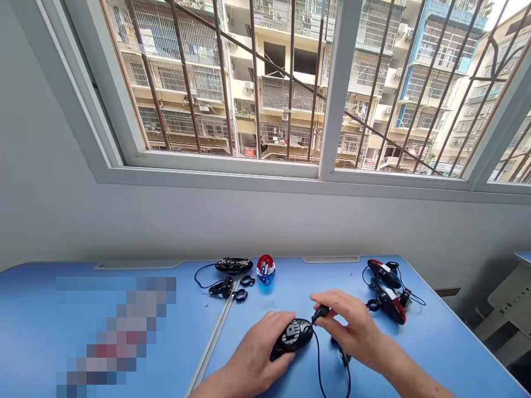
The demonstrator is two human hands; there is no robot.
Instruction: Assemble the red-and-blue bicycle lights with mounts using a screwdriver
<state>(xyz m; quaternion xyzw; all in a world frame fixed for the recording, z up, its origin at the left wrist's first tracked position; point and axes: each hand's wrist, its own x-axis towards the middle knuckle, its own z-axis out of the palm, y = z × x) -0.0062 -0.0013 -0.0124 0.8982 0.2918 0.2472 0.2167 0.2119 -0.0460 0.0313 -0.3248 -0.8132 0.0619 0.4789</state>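
My left hand (267, 348) is wrapped round a black oval device (292, 334) with a white printed pattern, held low over the blue table. Between the thumb and fingers of my right hand (350, 323) is a small black cable plug (321, 314), just beside the device's right end. A thin black cable (318, 354) loops down toward the front of the table. Partly hidden under my right hand lies a small black part (345, 356). Whether the plug touches the device I cannot tell.
On the blue table (199, 326), a similar black oval device (234, 265) lies with its cable, a black clamp piece (222, 287) and black rings (240, 295). A red and blue oval piece (266, 270) is beside them. Red, white and black devices (388, 290) with cables lie right. A barred window is behind.
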